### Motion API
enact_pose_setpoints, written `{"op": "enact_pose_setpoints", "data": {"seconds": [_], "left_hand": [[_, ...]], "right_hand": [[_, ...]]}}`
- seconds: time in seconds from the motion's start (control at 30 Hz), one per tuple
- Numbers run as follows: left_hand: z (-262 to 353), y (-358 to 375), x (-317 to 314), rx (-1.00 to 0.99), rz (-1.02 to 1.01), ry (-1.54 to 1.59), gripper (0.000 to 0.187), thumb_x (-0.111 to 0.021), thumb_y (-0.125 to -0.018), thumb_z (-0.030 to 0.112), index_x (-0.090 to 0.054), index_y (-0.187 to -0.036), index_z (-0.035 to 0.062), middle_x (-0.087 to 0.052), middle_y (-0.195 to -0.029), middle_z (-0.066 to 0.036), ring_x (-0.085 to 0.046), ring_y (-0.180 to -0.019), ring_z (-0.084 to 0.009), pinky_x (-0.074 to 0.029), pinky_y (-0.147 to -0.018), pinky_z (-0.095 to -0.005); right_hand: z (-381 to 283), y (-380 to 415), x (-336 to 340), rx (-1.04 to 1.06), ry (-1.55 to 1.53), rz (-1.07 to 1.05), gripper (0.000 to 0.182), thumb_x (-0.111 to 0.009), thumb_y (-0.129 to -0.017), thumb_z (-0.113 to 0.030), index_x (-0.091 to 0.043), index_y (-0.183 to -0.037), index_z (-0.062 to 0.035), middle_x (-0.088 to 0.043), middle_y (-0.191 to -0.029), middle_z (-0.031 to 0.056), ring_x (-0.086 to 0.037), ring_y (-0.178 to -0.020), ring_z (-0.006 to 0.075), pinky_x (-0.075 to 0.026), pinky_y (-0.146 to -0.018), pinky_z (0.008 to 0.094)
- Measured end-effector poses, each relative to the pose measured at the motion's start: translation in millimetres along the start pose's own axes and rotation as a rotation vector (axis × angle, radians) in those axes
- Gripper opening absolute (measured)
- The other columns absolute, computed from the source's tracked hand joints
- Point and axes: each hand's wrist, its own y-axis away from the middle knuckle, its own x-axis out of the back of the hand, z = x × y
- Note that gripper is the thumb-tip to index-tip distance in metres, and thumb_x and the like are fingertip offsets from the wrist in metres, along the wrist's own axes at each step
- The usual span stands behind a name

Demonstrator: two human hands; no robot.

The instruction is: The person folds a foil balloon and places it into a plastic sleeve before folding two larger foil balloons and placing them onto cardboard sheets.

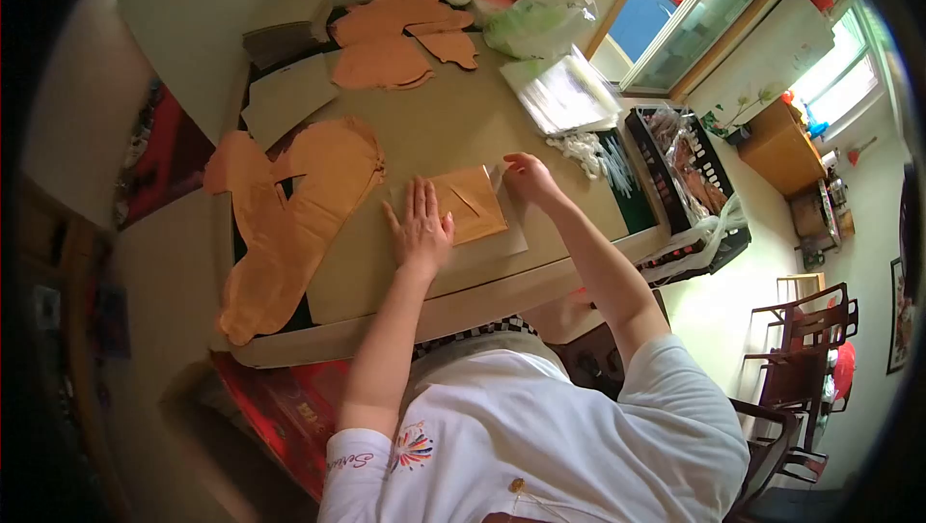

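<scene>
A folded orange sheet [473,209] lies on the table in what looks like a clear plastic sleeve [515,233], whose pale edge sticks out to the right. My left hand [422,232] rests flat on the left part of it, fingers stretched and slightly spread. At the upper right corner, my right hand [529,178] has its fingers curled together at the sleeve's edge. Left of my hands lie large flat orange cut-out pieces [289,224], stacked with wavy outlines. More orange cut-outs [386,55] lie at the far side of the table.
Beyond my right hand are a stack of clear plastic bags [564,98], white strings [581,151] and pale thin strips [614,164]. A black crate [685,171] with wrapped items stands at the right. Grey-beige cardboard [289,98] lies at the back left, a green-tinted plastic bag [540,26] at the back.
</scene>
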Motion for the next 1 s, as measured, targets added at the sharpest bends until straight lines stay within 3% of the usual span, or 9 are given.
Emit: {"op": "enact_pose_setpoints", "data": {"seconds": [0.17,0.2,0.4,0.5,0.57,0.7,0.83,0.9,1.0], "left_hand": [[3.4,2.3,-0.3,-0.002,0.047,0.038,0.064,-0.035,-0.097,0.039,-0.022,-0.150,0.0070,-0.018,-0.158,-0.008,-0.016,-0.146,-0.0192,-0.006,-0.115,-0.0595],[2.1,2.5,1.8,-0.004,0.048,0.038,0.064,-0.035,-0.097,0.039,-0.022,-0.150,0.0068,-0.018,-0.158,-0.008,-0.016,-0.146,-0.0193,-0.006,-0.115,-0.0597],[0.2,3.7,2.4,0.000,0.032,0.086,0.064,-0.037,-0.096,0.039,-0.024,-0.150,0.0058,-0.020,-0.158,-0.009,-0.016,-0.146,-0.0202,-0.007,-0.114,-0.0608],[2.4,3.4,-0.9,-0.003,0.060,0.092,0.064,-0.040,-0.096,0.038,-0.025,-0.149,0.0056,-0.021,-0.157,-0.009,-0.017,-0.146,-0.0206,-0.008,-0.114,-0.0604],[2.5,4.1,2.8,-0.004,0.064,0.101,0.065,-0.041,-0.095,0.038,-0.025,-0.149,0.0056,-0.021,-0.157,-0.009,-0.018,-0.146,-0.0208,-0.008,-0.114,-0.0601],[0.9,4.5,4.0,-0.013,0.082,0.109,0.065,-0.043,-0.095,0.038,-0.026,-0.149,0.0053,-0.022,-0.157,-0.009,-0.019,-0.145,-0.0213,-0.009,-0.115,-0.0598],[0.4,7.2,9.1,-0.046,0.107,0.080,0.065,-0.044,-0.095,0.039,-0.027,-0.148,0.0057,-0.022,-0.156,-0.012,-0.019,-0.145,-0.0239,-0.011,-0.114,-0.0596],[-0.7,9.0,9.2,-0.051,0.116,0.075,0.065,-0.045,-0.094,0.039,-0.028,-0.148,0.0061,-0.022,-0.155,-0.016,-0.020,-0.144,-0.0284,-0.012,-0.114,-0.0590],[-1.6,12.2,2.9,-0.042,0.144,0.092,0.066,-0.048,-0.093,0.039,-0.030,-0.147,0.0063,-0.022,-0.153,-0.024,-0.020,-0.143,-0.0374,-0.015,-0.114,-0.0575]], "right_hand": [[-19.6,-27.3,4.0,0.056,0.233,-0.094,0.017,-0.067,-0.084,-0.015,-0.067,-0.095,-0.0020,-0.068,-0.082,0.0080,-0.064,-0.073,0.0136,-0.053,-0.064,0.0292],[-19.9,-30.5,8.1,-0.144,0.015,-0.235,0.013,-0.068,-0.082,-0.013,-0.066,-0.086,-0.0003,-0.067,-0.080,0.0081,-0.063,-0.063,0.0132,-0.051,-0.056,0.0285],[46.9,-26.9,99.4,-0.110,0.112,-0.194,0.012,-0.070,-0.076,-0.012,-0.070,-0.085,-0.0035,-0.065,-0.068,0.0094,-0.062,-0.059,0.0147,-0.051,-0.055,0.0309],[57.0,-18.3,167.6,-0.030,0.128,0.049,0.015,-0.066,-0.080,-0.016,-0.071,-0.089,-0.0052,-0.068,-0.071,0.0123,-0.066,-0.064,0.0200,-0.051,-0.056,0.0328],[43.2,-14.0,178.8,0.060,0.393,0.451,0.009,-0.065,-0.083,-0.012,-0.068,-0.087,-0.0050,-0.067,-0.069,0.0065,-0.063,-0.061,0.0134,-0.048,-0.054,0.0294],[22.2,-23.1,138.1,0.144,0.385,0.692,0.010,-0.057,-0.088,-0.010,-0.064,-0.093,-0.0068,-0.066,-0.069,0.0090,-0.064,-0.062,0.0161,-0.048,-0.055,0.0308],[40.2,-50.4,52.7,0.093,0.223,0.340,0.011,-0.060,-0.085,-0.008,-0.064,-0.095,-0.0077,-0.060,-0.066,0.0050,-0.056,-0.064,0.0113,-0.045,-0.057,0.0298],[3.8,-26.2,20.4,0.241,0.022,0.174,0.013,-0.059,-0.082,-0.002,-0.068,-0.091,-0.0076,-0.064,-0.075,0.0113,-0.066,-0.080,0.0225,-0.050,-0.068,0.0327],[-27.7,18.9,-11.6,0.173,0.120,0.252,0.019,-0.058,-0.084,-0.002,-0.061,-0.103,-0.0066,-0.066,-0.080,0.0124,-0.066,-0.078,0.0245,-0.052,-0.070,0.0324]]}}
